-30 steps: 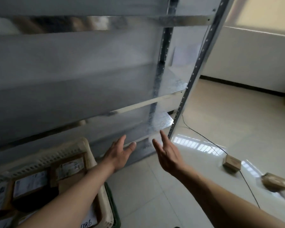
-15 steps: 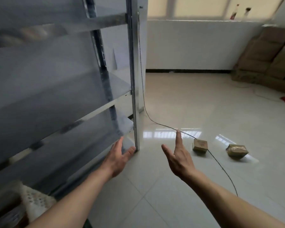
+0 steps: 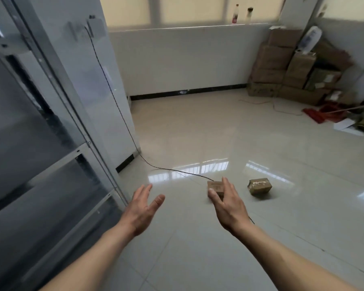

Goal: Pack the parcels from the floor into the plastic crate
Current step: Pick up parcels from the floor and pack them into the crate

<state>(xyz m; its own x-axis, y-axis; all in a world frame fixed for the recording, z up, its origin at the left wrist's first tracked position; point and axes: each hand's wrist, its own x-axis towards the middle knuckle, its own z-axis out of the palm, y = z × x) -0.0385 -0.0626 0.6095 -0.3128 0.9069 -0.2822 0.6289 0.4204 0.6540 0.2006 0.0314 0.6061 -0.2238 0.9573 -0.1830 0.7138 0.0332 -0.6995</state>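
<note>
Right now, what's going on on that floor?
A person is reaching both hands out toward two small brown parcels on the tiled floor. The right hand is open in front of the nearer parcel, not holding it; the left hand is open and empty. The second parcel lies to its right. The crate is out of view.

The right hand (image 3: 229, 204) hides part of the nearer parcel (image 3: 214, 187) (label unreadable).

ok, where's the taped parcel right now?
In the head view the taped parcel lies on the floor tiles, right of centre, just right of the plain parcel that the open right hand partly covers.
</note>
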